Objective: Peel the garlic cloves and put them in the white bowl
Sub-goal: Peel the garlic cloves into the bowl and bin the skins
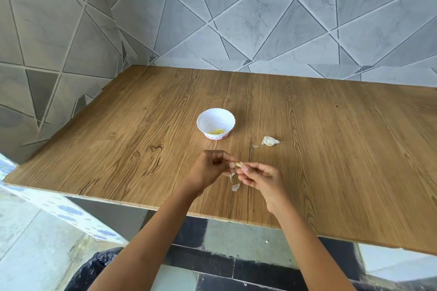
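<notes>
Both hands meet over the near middle of the wooden table (331, 149). My left hand (210, 169) and my right hand (260, 178) pinch one small pale garlic clove (239, 164) between their fingertips. A strip of papery skin (231, 176) hangs from the clove under my left fingers. The white bowl (216, 123) with a scalloped rim stands beyond the hands, with a few peeled yellowish cloves (216, 132) at its bottom. An unpeeled piece of garlic (269, 141) lies to the right of the bowl.
Loose skin flakes lie on the table, one below the hands (235, 187) and one near the unpeeled garlic (255, 146). Tiled walls close the table at the back and left. A black bag (94, 269) sits on the floor below the front edge.
</notes>
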A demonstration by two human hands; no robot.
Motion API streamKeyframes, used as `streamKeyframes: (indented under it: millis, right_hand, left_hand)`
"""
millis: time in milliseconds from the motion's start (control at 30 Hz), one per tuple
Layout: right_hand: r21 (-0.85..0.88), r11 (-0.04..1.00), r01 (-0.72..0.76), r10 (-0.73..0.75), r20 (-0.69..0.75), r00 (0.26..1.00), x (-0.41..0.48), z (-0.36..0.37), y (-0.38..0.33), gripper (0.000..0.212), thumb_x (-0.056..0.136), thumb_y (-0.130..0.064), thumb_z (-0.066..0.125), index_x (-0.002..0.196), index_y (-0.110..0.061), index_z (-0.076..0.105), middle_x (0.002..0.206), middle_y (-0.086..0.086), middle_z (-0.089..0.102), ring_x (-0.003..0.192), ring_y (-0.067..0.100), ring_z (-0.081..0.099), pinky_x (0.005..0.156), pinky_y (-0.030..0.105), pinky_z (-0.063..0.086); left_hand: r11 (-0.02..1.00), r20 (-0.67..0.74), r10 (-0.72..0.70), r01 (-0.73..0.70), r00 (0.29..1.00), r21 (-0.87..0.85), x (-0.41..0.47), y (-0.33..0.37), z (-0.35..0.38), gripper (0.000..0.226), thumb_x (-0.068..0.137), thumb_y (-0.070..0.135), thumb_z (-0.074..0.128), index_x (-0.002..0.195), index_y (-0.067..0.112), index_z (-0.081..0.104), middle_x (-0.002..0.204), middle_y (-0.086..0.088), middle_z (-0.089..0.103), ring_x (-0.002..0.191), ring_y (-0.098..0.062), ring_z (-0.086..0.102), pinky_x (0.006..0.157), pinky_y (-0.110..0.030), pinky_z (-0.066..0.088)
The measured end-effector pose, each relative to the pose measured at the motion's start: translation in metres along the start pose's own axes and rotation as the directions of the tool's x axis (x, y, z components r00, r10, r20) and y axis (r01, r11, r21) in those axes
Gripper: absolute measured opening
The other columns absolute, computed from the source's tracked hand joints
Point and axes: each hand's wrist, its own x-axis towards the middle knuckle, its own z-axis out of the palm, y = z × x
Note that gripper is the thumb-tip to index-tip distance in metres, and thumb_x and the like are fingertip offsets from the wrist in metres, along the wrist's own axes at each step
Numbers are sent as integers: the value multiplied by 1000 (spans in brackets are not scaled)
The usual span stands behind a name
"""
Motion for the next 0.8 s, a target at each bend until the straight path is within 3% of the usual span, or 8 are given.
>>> streamKeyframes:
  millis: [200, 367, 433, 500, 633, 700, 767, 800]
  right_hand:
    - [-23, 999, -28, 28, -11, 1000, 4, 2, -3, 6, 88, -8, 63, 86, -7, 69, 71, 4, 71, 61, 11, 67, 57, 18, 53]
    - [41, 995, -86, 88, -61, 994, 6, 6, -1, 13, 87, -14, 64, 80, -3, 66, 62, 1, 65, 52, 8, 62, 52, 17, 51]
    - [-9, 997, -75, 74, -85, 994, 6, 6, 1, 20, 88, -20, 65, 77, -3, 63, 58, 0, 60, 48, 9, 57, 47, 18, 47]
    - [-170, 985, 21, -42, -120, 992, 7, 4, 5, 28, 87, -25, 66, 73, -2, 60, 55, 1, 58, 47, 11, 54, 44, 21, 44]
    - [-521, 811, 266, -352, -72, 933, 11, -2, 15, 21, 85, -19, 69, 71, -4, 65, 57, -2, 62, 53, 16, 58, 52, 35, 48]
    - [-598, 735, 320, -407, -12, 913, 14, -2, 19, 9, 86, -8, 66, 77, -9, 68, 64, -12, 62, 59, 5, 59, 57, 22, 49]
    - [-682, 644, 347, -432, 51, 901, 13, -1, 21, 19, 85, 4, 60, 85, -11, 70, 74, -14, 63, 68, -2, 58, 62, 8, 43]
    - [-712, 604, 358, -445, 72, 892, 13, 0, 21, 22, 84, 7, 60, 87, -12, 71, 79, -11, 65, 71, -1, 59, 63, 8, 42]
  left_hand:
    - [996, 20, -8, 10, 1000, -86, -1, -1, 0, 12, 85, -1, 65, 92, 6, 70, 78, -4, 71, 75, -13, 65, 74, -23, 56]
    - [967, 29, -77, 81, 997, -242, -5, 0, -3, 14, 83, -4, 64, 90, 7, 69, 75, -3, 69, 68, -9, 64, 65, -17, 52]
    - [960, 33, -90, 96, 995, -264, -4, -1, -5, 15, 82, -3, 65, 88, 9, 70, 78, -6, 70, 72, -13, 64, 69, -20, 54]
    - [960, 35, -93, 99, 995, -261, -4, 0, -6, 15, 82, -4, 65, 86, 10, 70, 78, -6, 70, 71, -12, 64, 68, -19, 53]
    - [967, 10, -114, 113, 993, -228, -3, -1, -8, 15, 82, -6, 65, 88, 6, 70, 80, -5, 71, 71, -10, 66, 68, -19, 53]
    - [970, -8, -117, 113, 993, -218, -3, -1, -8, 14, 83, -6, 64, 91, 4, 69, 82, -7, 71, 72, -10, 67, 69, -19, 54]
    - [972, -40, -123, 112, 992, -207, -4, 0, -9, 13, 84, -6, 63, 94, 1, 68, 82, -9, 70, 71, -10, 68, 66, -18, 55]
    - [977, -57, -121, 109, 991, -184, -4, 0, -9, 12, 84, -6, 63, 95, 0, 67, 82, -10, 69, 70, -9, 67, 66, -18, 55]
